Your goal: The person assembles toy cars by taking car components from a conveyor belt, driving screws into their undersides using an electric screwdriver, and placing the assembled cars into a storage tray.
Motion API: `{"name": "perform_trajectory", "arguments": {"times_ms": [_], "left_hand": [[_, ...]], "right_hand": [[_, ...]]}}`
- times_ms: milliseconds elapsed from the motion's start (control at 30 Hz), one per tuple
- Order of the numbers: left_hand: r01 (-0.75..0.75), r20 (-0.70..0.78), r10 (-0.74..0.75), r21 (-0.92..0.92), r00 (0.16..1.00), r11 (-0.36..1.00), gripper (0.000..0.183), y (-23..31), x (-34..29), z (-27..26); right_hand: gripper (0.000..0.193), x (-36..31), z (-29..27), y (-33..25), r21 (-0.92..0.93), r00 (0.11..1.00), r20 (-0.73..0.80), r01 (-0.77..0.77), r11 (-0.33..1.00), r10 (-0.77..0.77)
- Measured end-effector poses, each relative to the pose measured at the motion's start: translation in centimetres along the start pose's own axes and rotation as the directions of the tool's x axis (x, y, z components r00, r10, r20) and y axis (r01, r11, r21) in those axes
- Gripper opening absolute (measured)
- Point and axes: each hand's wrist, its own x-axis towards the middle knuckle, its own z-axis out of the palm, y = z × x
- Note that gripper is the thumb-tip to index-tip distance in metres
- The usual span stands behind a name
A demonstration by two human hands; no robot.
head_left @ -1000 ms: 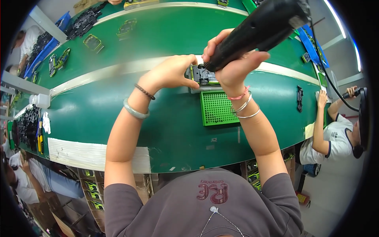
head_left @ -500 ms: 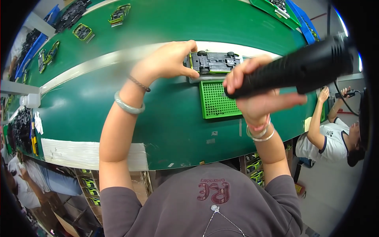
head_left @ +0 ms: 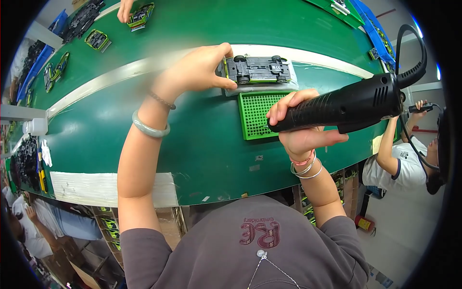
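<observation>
Left hand (head_left: 198,71): thumb and fingers pinch end of upturned toy car (head_left: 260,70), on pad (head_left: 264,88) beyond green perforated tray (head_left: 243,119). Right hand (head_left: 297,140): fingers curled round electric screwdriver (head_left: 344,105) over tray. I'd keep toy car braced flat, electric screwdriver steady.

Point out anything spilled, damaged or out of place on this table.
A white scrap and a brown scrap lie by the near edge of the table, like litter. The toy car is wheels up but sits straight on its grey block; no spill or damage shows.
</observation>
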Motion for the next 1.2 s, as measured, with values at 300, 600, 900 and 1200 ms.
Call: {"name": "perform_trajectory", "arguments": {"times_ms": [300, 600, 900, 1200], "left_hand": [[-0.017, -0.023, 0.018, 0.01, 1.0, 1.0, 0.054, -0.5, 0.0, 0.1], [-0.001, -0.012, 0.001, 0.014, 1.0, 1.0, 0.055, -0.3, 0.1, -0.1], [-0.032, -0.038, 0.032, 0.008, 0.999, 0.999, 0.053, -0.4, 0.0, -0.2], [-0.141, -0.075, 0.142, 0.011, 0.987, 0.99, 0.059, -1.2, 0.2, 0.3]], "right_hand": [[0.1, 0.0, 0.4, 0.2, -0.154, 0.997, -0.039, -0.068, 0.986, 0.063], [0.1, -0.1, 0.8, 0.3, -0.233, 0.986, 0.044, -0.145, 0.962, 0.159], [0.108, 5.9, 3.6, -3.4, 0.063, 0.978, 0.113, 0.171, 0.983, -0.177], [0.104, 10.1, 6.2, 1.7, -0.226, 0.986, 0.161, 0.078, 0.971, -0.041]]}}
